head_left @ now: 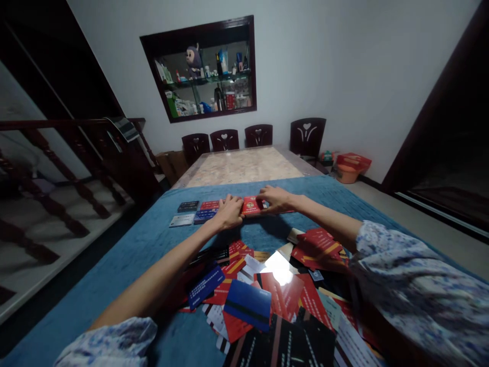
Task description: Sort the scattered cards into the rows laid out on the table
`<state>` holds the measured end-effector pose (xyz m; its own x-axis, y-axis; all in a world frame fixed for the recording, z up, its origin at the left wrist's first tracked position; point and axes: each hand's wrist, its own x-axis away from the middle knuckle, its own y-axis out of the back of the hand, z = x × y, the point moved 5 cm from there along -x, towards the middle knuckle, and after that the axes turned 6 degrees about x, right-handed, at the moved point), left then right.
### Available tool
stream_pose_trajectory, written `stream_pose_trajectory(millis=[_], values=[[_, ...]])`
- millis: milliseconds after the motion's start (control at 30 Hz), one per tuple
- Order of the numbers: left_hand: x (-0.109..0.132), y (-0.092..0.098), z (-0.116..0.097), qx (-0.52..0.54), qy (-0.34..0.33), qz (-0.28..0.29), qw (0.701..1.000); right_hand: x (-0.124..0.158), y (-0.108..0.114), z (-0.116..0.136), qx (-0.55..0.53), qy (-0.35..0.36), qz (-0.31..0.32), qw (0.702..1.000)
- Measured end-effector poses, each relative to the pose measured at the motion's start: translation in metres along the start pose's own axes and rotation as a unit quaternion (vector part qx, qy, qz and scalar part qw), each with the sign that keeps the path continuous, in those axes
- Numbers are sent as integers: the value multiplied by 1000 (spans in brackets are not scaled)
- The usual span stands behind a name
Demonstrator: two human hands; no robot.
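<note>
A stack of red cards (251,205) with a round yellowish emblem on top lies on the blue cloth, between my two hands. My left hand (230,211) has its fingers curled and presses against the stack's left side. From the right, my right hand (275,199) grips the stack's other edge with bent fingers, which partly hide it. Left of my left hand are neat stacks: black cards (188,206), red cards (209,205), blue cards (205,216) and light grey cards (182,220). Closer to me spreads a loose heap of mixed cards, with a blue card (247,305) on top.
The blue cloth (153,250) covers the near part of a table, whose patterned top (244,165) shows beyond. Several dark chairs (307,136) stand around the far end. A wooden railing (57,168) runs along the left; an orange bucket (347,173) is at the right.
</note>
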<state>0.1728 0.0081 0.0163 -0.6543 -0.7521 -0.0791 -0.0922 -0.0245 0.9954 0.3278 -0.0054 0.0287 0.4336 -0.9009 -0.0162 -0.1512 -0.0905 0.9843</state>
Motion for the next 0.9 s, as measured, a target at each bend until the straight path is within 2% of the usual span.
stream_pose_trajectory(millis=[467, 900], values=[[-57, -6, 3, 0, 25, 12, 1000, -37, -21, -48, 6, -30, 13, 999], [-93, -23, 18, 8, 50, 40, 998, -49, -34, -58, 10, -56, 35, 998]])
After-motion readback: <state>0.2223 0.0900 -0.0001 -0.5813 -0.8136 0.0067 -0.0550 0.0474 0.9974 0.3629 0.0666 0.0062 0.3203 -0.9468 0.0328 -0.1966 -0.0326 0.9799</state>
